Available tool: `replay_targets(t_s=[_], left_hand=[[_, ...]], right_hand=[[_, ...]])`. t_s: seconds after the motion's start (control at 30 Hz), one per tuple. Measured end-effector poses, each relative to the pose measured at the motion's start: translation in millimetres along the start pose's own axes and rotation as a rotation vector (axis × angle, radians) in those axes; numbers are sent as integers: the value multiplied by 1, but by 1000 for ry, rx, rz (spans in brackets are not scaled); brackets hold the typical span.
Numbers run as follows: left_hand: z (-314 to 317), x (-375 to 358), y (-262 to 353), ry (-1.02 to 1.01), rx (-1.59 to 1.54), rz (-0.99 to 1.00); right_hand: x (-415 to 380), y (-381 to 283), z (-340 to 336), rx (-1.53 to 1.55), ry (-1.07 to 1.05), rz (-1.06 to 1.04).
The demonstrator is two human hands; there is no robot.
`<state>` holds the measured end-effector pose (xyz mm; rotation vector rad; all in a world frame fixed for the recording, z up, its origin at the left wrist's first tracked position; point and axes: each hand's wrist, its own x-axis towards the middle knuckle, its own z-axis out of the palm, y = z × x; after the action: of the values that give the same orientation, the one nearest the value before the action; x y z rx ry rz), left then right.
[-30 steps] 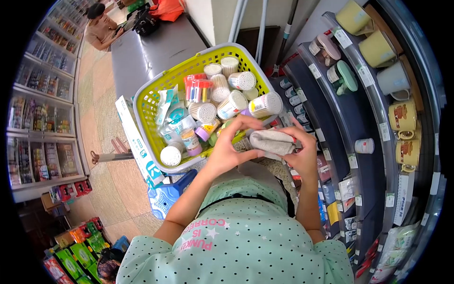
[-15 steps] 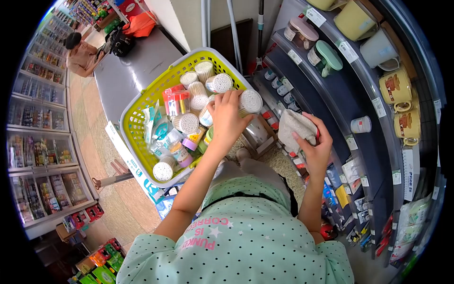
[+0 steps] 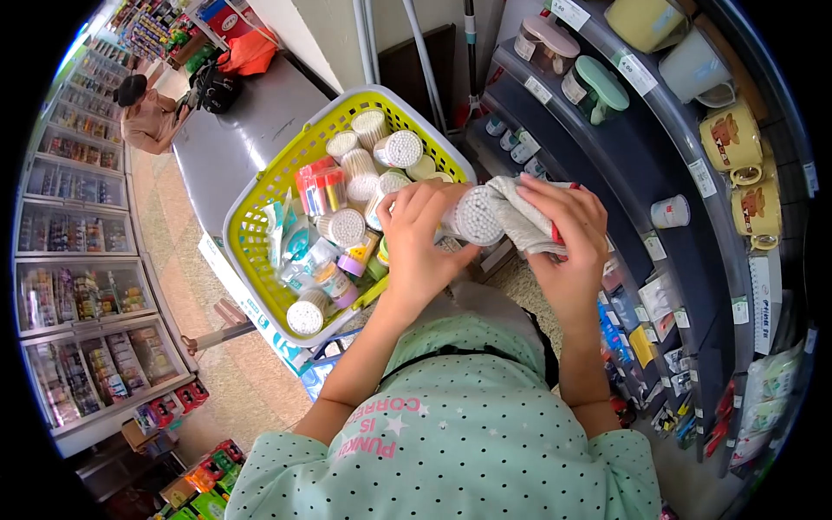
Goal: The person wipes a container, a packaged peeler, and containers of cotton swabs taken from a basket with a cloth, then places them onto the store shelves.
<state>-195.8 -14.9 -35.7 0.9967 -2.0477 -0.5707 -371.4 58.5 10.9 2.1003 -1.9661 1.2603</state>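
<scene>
Currently, one clear cotton-swab tub [image 3: 479, 217] is just right of the yellow-green basket [image 3: 250, 230], grasped in the left hand [image 3: 416, 238]; one grey cloth [image 3: 520, 218], clasped in the right hand [image 3: 569, 238], meets its side; step apparently wiping, next move calling for steady hold.

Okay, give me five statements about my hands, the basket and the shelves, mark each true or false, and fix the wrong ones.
1. The left hand grips a tub of cotton swabs. True.
2. The right hand holds a gray cloth. True.
3. The basket is bright red. False: the basket is yellow-green with a gray rim.
4. The basket has nothing in it. False: it holds several more cotton swab tubs, among other goods.
5. The cream mugs are inside the basket. False: they are on the shelving at the right.
</scene>
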Motion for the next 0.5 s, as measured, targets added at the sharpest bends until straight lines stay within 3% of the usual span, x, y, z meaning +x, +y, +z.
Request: replay_targets(t_s=[0.3, 0.5], left_hand=[[-4, -2, 15, 99, 87, 25], [-10, -1, 10, 48, -22, 22]], right_hand=[[0, -23, 4, 90, -35, -65], [-1, -20, -13, 168, -206, -164]])
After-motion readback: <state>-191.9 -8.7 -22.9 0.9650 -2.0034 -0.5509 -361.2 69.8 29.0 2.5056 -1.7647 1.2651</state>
